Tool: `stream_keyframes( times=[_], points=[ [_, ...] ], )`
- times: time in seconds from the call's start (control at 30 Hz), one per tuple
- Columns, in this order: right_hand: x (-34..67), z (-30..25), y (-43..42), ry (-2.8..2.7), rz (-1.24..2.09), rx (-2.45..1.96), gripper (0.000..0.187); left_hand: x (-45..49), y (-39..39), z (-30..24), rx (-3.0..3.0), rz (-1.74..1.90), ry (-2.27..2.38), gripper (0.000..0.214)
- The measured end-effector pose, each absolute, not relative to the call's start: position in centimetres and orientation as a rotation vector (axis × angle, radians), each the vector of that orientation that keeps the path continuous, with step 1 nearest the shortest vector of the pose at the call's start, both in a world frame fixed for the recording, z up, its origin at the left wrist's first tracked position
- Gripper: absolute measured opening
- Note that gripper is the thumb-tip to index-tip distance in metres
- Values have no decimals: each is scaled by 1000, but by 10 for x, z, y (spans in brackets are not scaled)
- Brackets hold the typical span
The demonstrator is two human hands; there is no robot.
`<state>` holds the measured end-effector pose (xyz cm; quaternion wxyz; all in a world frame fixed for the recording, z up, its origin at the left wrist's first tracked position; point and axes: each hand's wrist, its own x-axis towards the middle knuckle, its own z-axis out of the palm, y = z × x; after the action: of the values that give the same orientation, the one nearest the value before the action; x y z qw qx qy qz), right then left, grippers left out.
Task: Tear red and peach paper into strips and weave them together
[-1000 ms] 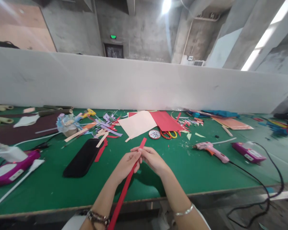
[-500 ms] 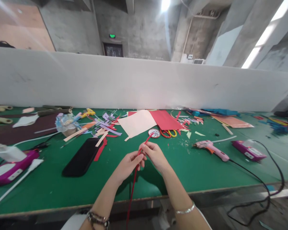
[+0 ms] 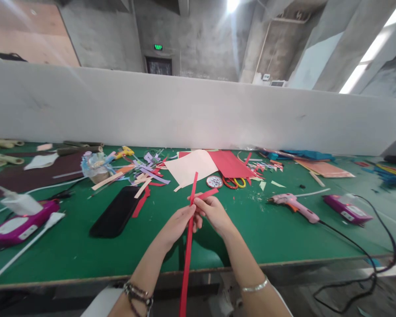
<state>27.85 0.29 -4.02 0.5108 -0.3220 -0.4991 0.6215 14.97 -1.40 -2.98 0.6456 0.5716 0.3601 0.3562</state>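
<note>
Both my hands meet above the green table [image 3: 257, 233], pinching red paper strips. My left hand [image 3: 178, 222] is closed on a long red strip [image 3: 186, 264] that runs from above my fingers down past the table's near edge. My right hand [image 3: 214, 212] is closed too, and a shorter red strip [image 3: 207, 193] sticks out sideways from its fingertips, crossing the long one. Beyond my hands lie a small round tin [image 3: 214, 181], red and yellow handled scissors [image 3: 233, 182], a cream sheet [image 3: 193, 166] and a red sheet [image 3: 227, 163].
A black phone [image 3: 116, 212] lies to the left, near a heap of paper offcuts [image 3: 144, 172]. A pink glue gun [image 3: 293, 206] with a black cord sits to the right, and purple devices [image 3: 347, 208] [image 3: 18, 222] flank both sides. A white partition [image 3: 198, 110] walls the table's far side.
The long red strip has turned from slanting to nearly upright. A second red strip now pokes out to the right between my fingertips. My hands stayed close together.
</note>
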Motion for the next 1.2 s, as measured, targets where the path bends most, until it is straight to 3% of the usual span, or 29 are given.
stream_keyframes(
  times=[0.17,0.63,0.77,1.2],
  points=[
    [279,-38,1,-1201,1485,-807,25,148,-14,-25,1359,838,914,43],
    [272,-35,-3,-1356,1173,-1022,27,141,-11,-22,2084,970,1439,39],
    [270,-38,-3,-1474,1099,-1060,27,147,-12,-25,2073,1002,1427,30],
    [262,-39,-3,-1412,1011,-1061,31,152,-12,-31,1968,1088,1502,33]
  ],
)
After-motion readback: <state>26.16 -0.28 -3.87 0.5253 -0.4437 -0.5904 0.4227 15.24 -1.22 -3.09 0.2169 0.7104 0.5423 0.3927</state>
